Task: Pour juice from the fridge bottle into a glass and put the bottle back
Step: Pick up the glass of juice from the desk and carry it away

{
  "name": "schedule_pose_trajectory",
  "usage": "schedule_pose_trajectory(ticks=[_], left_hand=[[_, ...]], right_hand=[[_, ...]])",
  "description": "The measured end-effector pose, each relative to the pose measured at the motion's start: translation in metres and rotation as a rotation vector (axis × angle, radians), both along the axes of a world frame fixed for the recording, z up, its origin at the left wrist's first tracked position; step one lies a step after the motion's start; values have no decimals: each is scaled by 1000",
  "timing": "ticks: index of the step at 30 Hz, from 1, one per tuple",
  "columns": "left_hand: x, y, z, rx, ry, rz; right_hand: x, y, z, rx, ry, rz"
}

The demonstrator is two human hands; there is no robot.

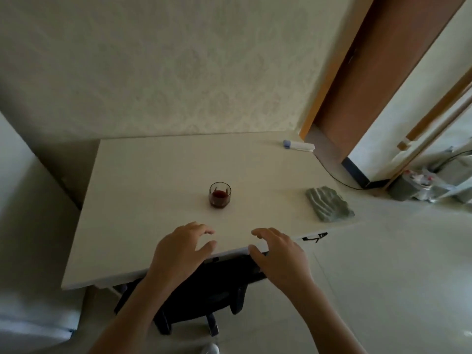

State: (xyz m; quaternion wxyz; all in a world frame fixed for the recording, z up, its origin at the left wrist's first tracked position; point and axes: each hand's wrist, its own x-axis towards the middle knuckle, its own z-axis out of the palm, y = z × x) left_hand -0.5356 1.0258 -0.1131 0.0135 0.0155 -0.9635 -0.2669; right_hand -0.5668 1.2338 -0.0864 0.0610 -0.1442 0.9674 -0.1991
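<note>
Glass (220, 195) with dark red juice in its bottom stands upright at frame centre on white table (153, 200), nothing touching it. Left hand (178, 249) and right hand (279, 252) hover low-centre over table's near edge, palms down, fingers loosely spread and slightly bent, both holding nothing, well short of glass. Grey-green ridged pad (329, 203) lies at table's right edge. White tube with blue cap (298, 145) lies at upper-right corner of table. Dark chair (204, 297) sits under table, below hands. Brown door frame (362, 80) upper right. Bottle not visible.
</note>
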Motion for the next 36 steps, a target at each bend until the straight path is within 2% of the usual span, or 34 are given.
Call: schedule_pose_trajectory(ticks=[8, 17, 26, 36], left_hand=[[-62, -17, -20, -115, 70, 205], [-108, -4, -52, -163, -91, 477], [-89, 4, -78, -139, -199, 662], [-68, 9, -70, -169, -159, 739]], right_hand=[[-118, -23, -25, 21, 43, 199], [-245, -56, -85, 144, -71, 477], [-277, -92, -152, 226, -261, 570], [-284, -104, -152, 139, -257, 553]])
